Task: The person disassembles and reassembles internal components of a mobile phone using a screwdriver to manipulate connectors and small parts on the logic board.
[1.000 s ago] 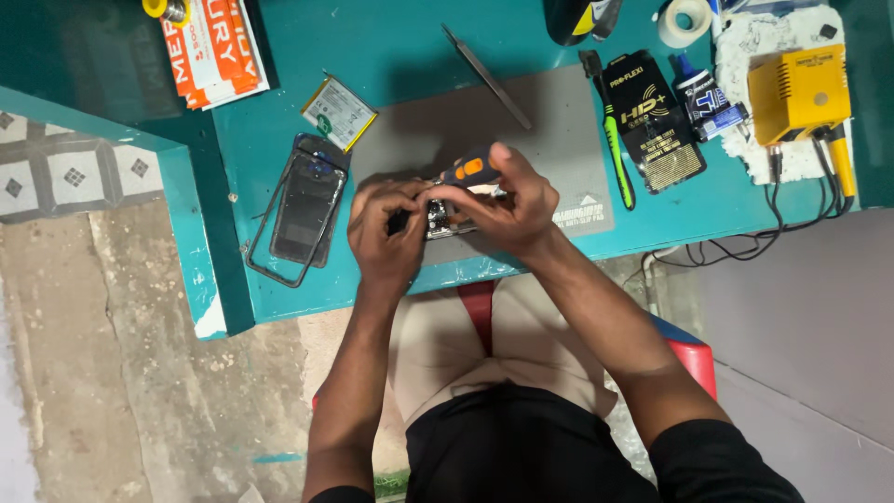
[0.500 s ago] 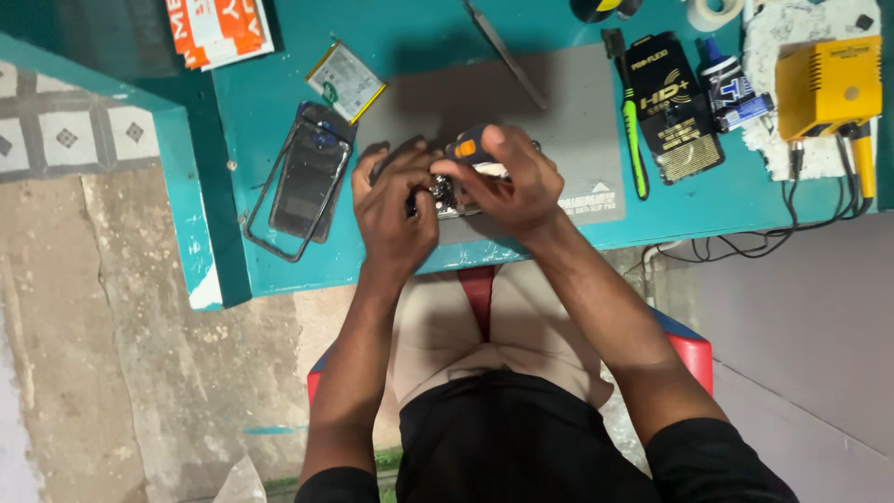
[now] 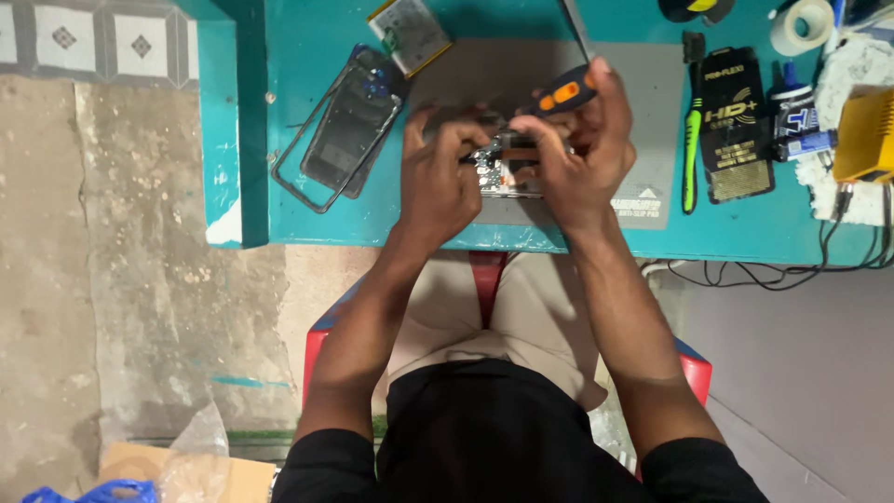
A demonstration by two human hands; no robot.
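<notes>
My right hand [image 3: 579,154] gripped an orange-and-black screwdriver [image 3: 562,93], its tip aimed down at the opened phone [image 3: 507,168], though my fingers hid the tip itself. My left hand [image 3: 436,182] pinched the phone's left edge, steadying it on the grey mat [image 3: 643,102] at the near edge of the teal bench [image 3: 307,228]. I judged it best to keep the driver upright and press lightly, so a screw would not strip. Around me I counted one clear phone case [image 3: 343,126], one flat battery [image 3: 410,33], one green brush [image 3: 691,154], one tape roll [image 3: 803,25] and one yellow box [image 3: 866,135].
</notes>
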